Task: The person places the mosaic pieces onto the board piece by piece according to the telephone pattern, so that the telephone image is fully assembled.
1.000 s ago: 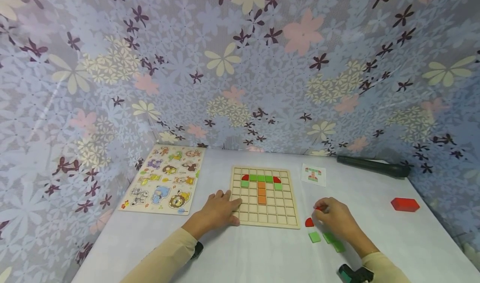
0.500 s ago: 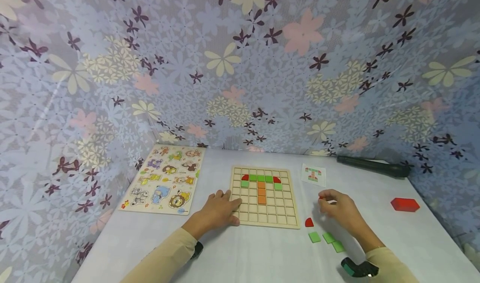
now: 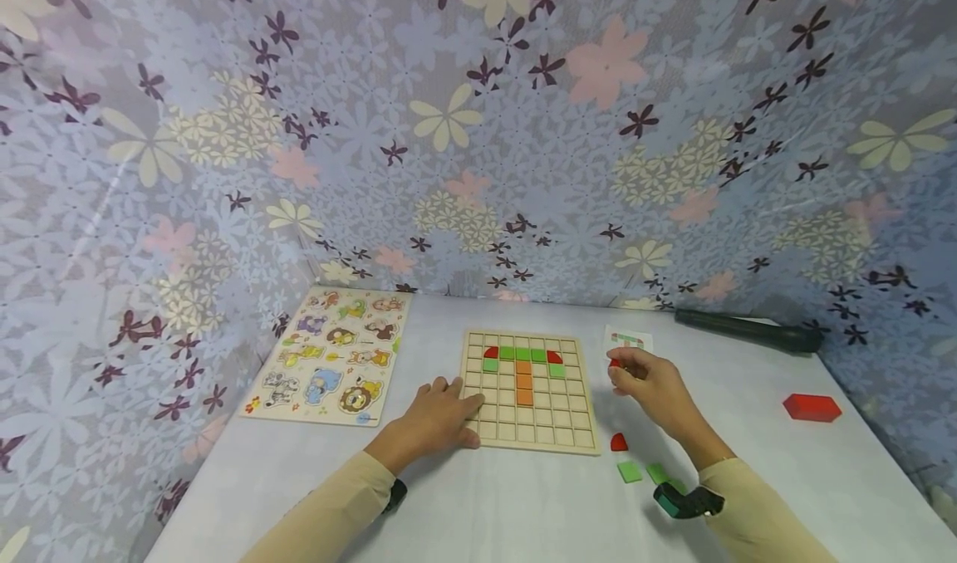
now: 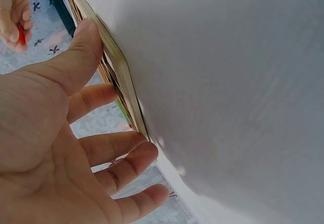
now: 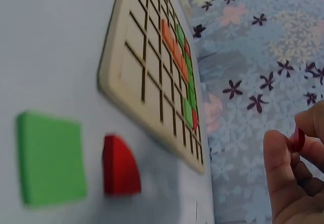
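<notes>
My right hand (image 3: 649,384) pinches a small red piece (image 5: 298,140) between thumb and fingertip, above the cloth just right of the board and in front of the pattern card (image 3: 627,339). The wooden grid board (image 3: 516,435) lies flat and holds green squares (image 3: 519,354), red quarter-round pieces (image 3: 554,357) and a column of orange squares (image 3: 525,384) in a T shape. At the board's left edge rests my left hand (image 3: 439,418), fingers spread and touching its rim. A loose red quarter-round piece (image 3: 619,443) and a green square (image 3: 630,472) lie near the board's right front corner.
An animal puzzle board (image 3: 329,364) lies at the left. Toward the back right is a long dark tube-like object (image 3: 748,330), and a red block (image 3: 812,408) sits at the far right. Another green tile (image 3: 658,473) is partly covered by the right wrist camera.
Holding the red piece, my right hand first draws back right from the loose tiles, then moves forward and left toward the card and board. The left hand stays put.
</notes>
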`<state>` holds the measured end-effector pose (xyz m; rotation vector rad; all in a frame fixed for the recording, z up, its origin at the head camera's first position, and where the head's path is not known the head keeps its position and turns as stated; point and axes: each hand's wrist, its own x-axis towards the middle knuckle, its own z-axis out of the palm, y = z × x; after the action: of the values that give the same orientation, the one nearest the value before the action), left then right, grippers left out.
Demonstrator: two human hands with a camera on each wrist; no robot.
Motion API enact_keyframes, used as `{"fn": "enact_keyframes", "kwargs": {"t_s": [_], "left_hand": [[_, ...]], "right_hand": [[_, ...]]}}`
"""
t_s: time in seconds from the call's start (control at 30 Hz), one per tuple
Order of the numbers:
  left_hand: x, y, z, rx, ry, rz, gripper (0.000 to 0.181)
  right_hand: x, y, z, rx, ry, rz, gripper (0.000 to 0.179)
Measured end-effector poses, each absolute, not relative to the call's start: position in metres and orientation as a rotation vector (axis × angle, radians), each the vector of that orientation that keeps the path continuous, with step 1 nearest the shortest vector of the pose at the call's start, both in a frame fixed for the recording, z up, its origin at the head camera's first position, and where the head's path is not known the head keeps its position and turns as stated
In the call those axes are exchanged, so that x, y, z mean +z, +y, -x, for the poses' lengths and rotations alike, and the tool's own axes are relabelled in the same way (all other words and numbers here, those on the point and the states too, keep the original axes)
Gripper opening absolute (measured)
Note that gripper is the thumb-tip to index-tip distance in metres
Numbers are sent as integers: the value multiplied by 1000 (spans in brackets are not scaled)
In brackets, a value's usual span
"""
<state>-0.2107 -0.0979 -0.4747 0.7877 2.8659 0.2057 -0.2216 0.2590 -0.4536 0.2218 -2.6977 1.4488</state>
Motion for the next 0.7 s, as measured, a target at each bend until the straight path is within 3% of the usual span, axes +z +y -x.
{"fn": "enact_keyframes", "kwargs": {"t_s": [0.33, 0.7], "left_hand": [[-473, -97, 210, 203, 2870, -791, 69], [-473, -98, 209, 195, 2882, -801, 69]], "right_hand": [[-462, 234, 241, 1524, -2653, -318, 40], [-476, 206, 248, 1830, -2602, -219, 38]]}}
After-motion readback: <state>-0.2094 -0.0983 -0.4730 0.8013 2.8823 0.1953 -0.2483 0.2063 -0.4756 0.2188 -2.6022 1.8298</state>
